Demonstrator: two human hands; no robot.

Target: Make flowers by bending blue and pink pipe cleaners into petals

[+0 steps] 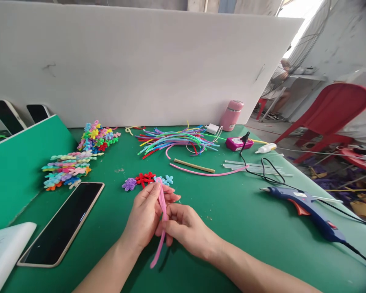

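A pink pipe cleaner point(162, 203), bent into a narrow loop at its upper end, is between my hands, its tail hanging toward me. My left hand point(146, 213) pinches it near the top with thumb and fingers. Lower down, my right hand point(186, 228) grips the same strand between thumb and fingers. Just beyond my fingertips lie a purple flower point(129, 184), red flowers point(145, 178) and light blue flowers point(168, 180) in a row on the green table point(232, 244).
Colourful pipe cleaners point(177, 140) lie at the back, flower piles point(68, 169) at left beside a phone point(64, 224). A blue glue gun point(308, 209), glue sticks point(256, 167), a pink bottle point(232, 115) and a black cord are at right. A person sits in the far background.
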